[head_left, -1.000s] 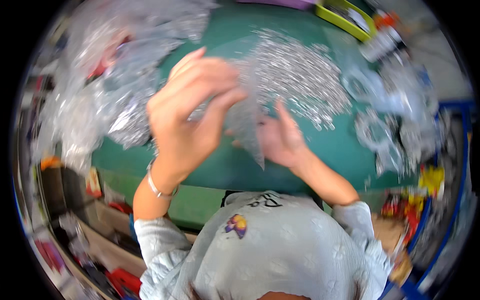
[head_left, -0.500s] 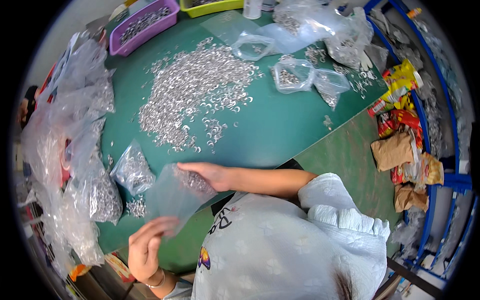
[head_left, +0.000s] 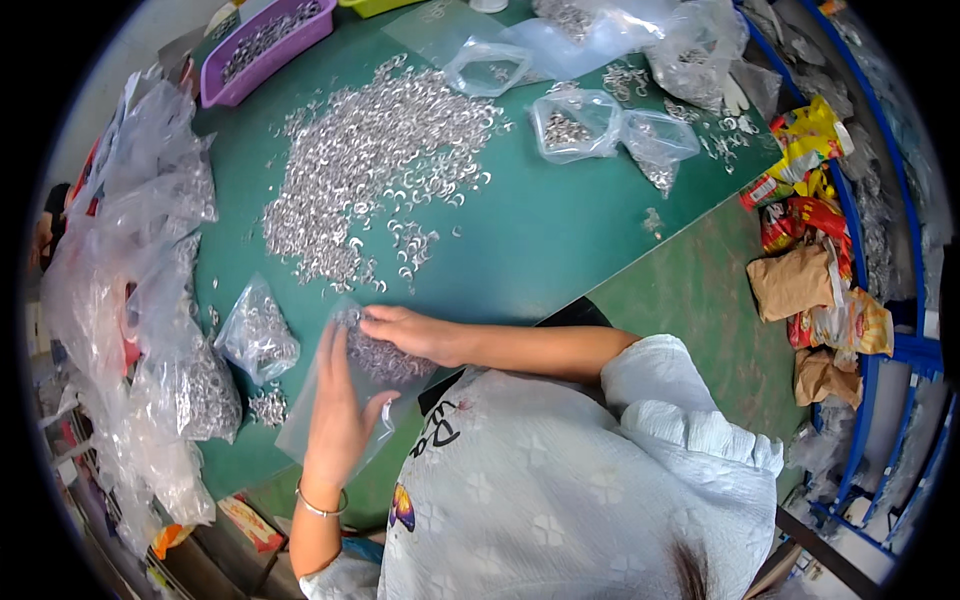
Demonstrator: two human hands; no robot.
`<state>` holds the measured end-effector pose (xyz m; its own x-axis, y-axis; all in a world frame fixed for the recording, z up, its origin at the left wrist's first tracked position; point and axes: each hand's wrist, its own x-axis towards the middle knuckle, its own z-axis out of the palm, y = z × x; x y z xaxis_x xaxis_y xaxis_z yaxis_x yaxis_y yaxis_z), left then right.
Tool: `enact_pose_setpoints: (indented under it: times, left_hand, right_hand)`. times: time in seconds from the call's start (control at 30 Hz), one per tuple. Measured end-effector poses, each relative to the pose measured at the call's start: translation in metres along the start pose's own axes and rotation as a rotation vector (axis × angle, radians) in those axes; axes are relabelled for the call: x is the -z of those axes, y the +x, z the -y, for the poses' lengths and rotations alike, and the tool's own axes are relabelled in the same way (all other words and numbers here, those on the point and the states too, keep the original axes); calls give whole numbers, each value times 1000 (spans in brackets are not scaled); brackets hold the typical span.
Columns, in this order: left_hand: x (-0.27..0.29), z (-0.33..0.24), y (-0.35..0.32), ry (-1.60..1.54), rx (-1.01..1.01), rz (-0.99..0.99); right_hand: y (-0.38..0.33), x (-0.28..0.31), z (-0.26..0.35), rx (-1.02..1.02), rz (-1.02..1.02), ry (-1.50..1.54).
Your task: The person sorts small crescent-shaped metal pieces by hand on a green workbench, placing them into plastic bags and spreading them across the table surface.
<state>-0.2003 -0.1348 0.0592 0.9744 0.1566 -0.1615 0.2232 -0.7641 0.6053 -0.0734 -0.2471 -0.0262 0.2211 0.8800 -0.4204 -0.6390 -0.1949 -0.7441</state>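
Note:
A clear plastic bag lies at the near edge of the green table, with a clump of small silver metal rings inside it. My left hand, a bracelet on its wrist, lies flat over the bag with the thumb pinching its lower part. My right hand reaches in from the right and grips the bag's upper end, fingers on the rings. A large loose pile of the same rings is spread across the table beyond the hands.
A small filled bag of rings lies left of my hands, beside a heap of crumpled plastic bags. A purple tray and several part-filled bags sit at the far side. Snack wrappers and a blue rack are at the right.
Both hands held the bag up close to the camera a second ago. They have come down with it, and the bag now rests at the table's near edge under my left hand.

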Motion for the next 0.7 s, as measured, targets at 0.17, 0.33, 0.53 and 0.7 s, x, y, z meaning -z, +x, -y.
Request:
enact_pose_setpoints:
  times: [0.17,0.33,0.53,0.7]
  left_hand:
    - [-2,10,-2,-127,23,9]
    - [-14,24,-8,-189,54,-21]
    - [-22,46,-23,-184,116,-9]
    - [-34,47,-16,35,-151,-80]
  right_hand:
    - [10,8,-23,180,-18,62]
    - [6,13,2,264,-152,-623]
    - [12,20,3,548,-269,-937]
    - [16,19,2,581,-327,-978]
